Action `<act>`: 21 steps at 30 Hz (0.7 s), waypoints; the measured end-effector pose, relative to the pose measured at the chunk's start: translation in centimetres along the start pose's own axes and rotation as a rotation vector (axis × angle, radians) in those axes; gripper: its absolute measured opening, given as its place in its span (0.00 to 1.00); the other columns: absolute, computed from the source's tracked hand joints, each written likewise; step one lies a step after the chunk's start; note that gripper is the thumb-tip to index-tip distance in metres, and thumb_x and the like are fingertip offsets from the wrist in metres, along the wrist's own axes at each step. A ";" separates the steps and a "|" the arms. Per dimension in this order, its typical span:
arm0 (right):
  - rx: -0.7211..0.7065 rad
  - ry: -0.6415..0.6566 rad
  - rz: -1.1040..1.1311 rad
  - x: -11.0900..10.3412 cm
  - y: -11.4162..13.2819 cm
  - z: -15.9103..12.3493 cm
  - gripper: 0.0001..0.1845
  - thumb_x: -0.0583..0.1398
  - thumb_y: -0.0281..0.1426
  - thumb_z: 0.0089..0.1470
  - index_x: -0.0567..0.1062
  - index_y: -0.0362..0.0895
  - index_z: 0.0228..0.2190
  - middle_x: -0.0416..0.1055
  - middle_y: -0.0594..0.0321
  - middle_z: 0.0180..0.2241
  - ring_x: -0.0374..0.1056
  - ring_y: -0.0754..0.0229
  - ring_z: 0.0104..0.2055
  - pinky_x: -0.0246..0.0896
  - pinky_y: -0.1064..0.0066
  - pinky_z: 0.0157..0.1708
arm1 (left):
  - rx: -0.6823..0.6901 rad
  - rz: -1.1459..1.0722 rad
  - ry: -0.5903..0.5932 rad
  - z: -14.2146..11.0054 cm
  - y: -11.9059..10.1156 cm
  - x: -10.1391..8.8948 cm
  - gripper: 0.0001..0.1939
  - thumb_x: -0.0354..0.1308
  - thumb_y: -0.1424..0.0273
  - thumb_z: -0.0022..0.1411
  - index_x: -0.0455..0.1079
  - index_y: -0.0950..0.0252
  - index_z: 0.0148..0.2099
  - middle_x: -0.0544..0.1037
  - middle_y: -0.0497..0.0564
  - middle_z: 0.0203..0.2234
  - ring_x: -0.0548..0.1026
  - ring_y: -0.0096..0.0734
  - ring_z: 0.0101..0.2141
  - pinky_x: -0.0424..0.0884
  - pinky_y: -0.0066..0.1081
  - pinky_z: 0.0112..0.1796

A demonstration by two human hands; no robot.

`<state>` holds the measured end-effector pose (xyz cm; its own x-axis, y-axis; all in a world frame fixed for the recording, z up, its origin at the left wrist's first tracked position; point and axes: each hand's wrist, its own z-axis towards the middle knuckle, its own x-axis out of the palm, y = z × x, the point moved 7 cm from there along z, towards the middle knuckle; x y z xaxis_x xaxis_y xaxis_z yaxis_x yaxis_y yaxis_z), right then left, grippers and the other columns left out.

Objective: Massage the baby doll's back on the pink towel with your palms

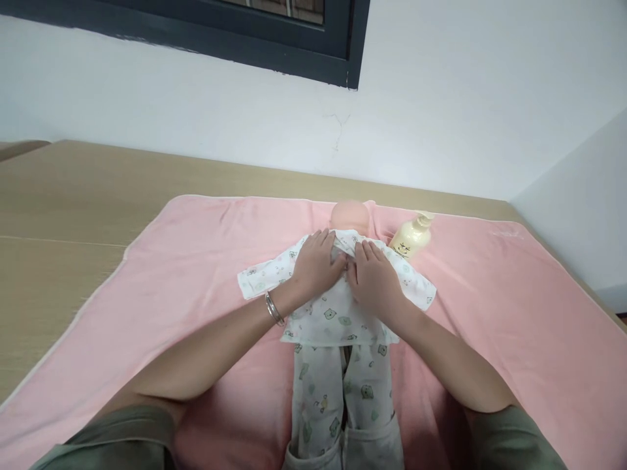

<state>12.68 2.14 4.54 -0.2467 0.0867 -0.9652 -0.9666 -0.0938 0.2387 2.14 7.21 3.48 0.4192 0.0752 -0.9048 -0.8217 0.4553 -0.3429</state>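
Printed shirt (337,323), w/ doll's head (349,214) just past it, is touched up top by L hand (317,264) & R hand (376,277), held close tog., pinch or flat can't be told.

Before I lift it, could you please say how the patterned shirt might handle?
The patterned shirt is probably floppy, since its cloth folds between the left hand and right hand. It may be light, as it looks thin.
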 end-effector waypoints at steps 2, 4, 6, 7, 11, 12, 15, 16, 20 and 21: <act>0.014 0.007 0.037 -0.1 -0.3 0.2 0.30 0.46 0.36 0.66 0.62 0.29 0.62 0.61 0.43 0.64 0.54 0.44 0.69 0.50 0.54 0.68 | 0.040 0.025 -0.018 -0.4 -0.5 0.0 0.25 0.45 0.68 0.66 0.66 0.78 0.59 0.71 0.68 0.57 0.67 0.53 0.60 0.63 0.49 0.62; 0.048 0.015 0.073 0.0 -1.1 1.0 0.31 0.47 0.37 0.66 0.61 0.29 0.63 0.61 0.44 0.65 0.54 0.45 0.69 0.52 0.55 0.67 | 0.087 0.050 -0.044 -1.0 -1.2 0.0 0.25 0.43 0.68 0.67 0.68 0.80 0.58 0.71 0.69 0.57 0.68 0.54 0.59 0.63 0.50 0.62; 0.075 0.015 0.064 0.3 -1.9 1.9 0.34 0.48 0.37 0.65 0.58 0.27 0.64 0.58 0.42 0.66 0.52 0.45 0.70 0.49 0.55 0.69 | 0.108 0.055 -0.078 -1.5 -1.7 -0.1 0.25 0.42 0.68 0.68 0.69 0.80 0.57 0.72 0.69 0.56 0.69 0.54 0.59 0.62 0.51 0.62; 0.078 0.011 0.046 0.4 -2.2 2.2 0.35 0.49 0.36 0.64 0.56 0.25 0.64 0.56 0.41 0.66 0.51 0.44 0.70 0.47 0.55 0.69 | 0.105 0.046 -0.091 -1.6 -1.7 -0.1 0.25 0.41 0.68 0.69 0.69 0.79 0.57 0.72 0.69 0.56 0.69 0.53 0.59 0.62 0.51 0.63; 0.037 -0.002 0.001 0.9 -1.8 2.1 0.33 0.48 0.35 0.65 0.58 0.26 0.64 0.58 0.41 0.66 0.52 0.43 0.69 0.47 0.53 0.69 | 0.022 -0.048 -0.066 -1.2 -0.7 0.3 0.26 0.44 0.65 0.67 0.68 0.77 0.59 0.70 0.66 0.59 0.66 0.52 0.62 0.61 0.50 0.64; 0.022 -0.009 -0.008 0.9 -1.5 1.7 0.32 0.47 0.35 0.65 0.59 0.26 0.63 0.59 0.40 0.65 0.53 0.42 0.69 0.48 0.52 0.68 | -0.003 -0.074 -0.053 -1.0 -0.3 0.5 0.28 0.45 0.64 0.66 0.66 0.78 0.61 0.69 0.66 0.61 0.64 0.52 0.63 0.60 0.50 0.64; -0.011 -0.049 -0.045 0.4 -0.3 0.4 0.31 0.46 0.33 0.66 0.61 0.26 0.62 0.60 0.38 0.64 0.55 0.40 0.68 0.51 0.51 0.67 | -0.049 -0.136 -0.040 -0.8 0.3 1.0 0.31 0.46 0.63 0.65 0.61 0.80 0.64 0.65 0.68 0.63 0.61 0.54 0.65 0.57 0.53 0.66; -0.016 -0.058 -0.055 0.0 0.0 0.0 0.30 0.46 0.33 0.66 0.61 0.26 0.62 0.61 0.38 0.64 0.55 0.40 0.68 0.51 0.50 0.67 | -0.054 -0.152 -0.043 -0.8 0.5 1.1 0.31 0.46 0.63 0.65 0.61 0.79 0.64 0.65 0.68 0.63 0.60 0.54 0.65 0.56 0.54 0.66; -0.023 -0.020 -0.021 -1.8 0.4 -1.0 0.25 0.48 0.34 0.66 0.72 0.31 0.54 0.70 0.42 0.57 0.63 0.42 0.63 0.61 0.51 0.62 | -0.076 -0.207 -0.089 -1.2 0.8 1.2 0.29 0.45 0.63 0.66 0.61 0.76 0.63 0.65 0.67 0.63 0.61 0.52 0.65 0.57 0.56 0.65; -0.032 -0.013 0.012 -2.3 0.4 -1.2 0.23 0.48 0.34 0.66 0.75 0.34 0.51 0.73 0.45 0.55 0.66 0.43 0.62 0.64 0.53 0.60 | -0.080 -0.220 -0.101 -1.3 0.8 1.2 0.29 0.45 0.62 0.67 0.62 0.75 0.63 0.66 0.66 0.63 0.61 0.52 0.65 0.57 0.56 0.65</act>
<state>12.95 0.75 6.68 -0.2590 0.0983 -0.9609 -0.9610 -0.1265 0.2461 1.49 6.54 1.76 0.6242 0.0719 -0.7779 -0.7327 0.3995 -0.5510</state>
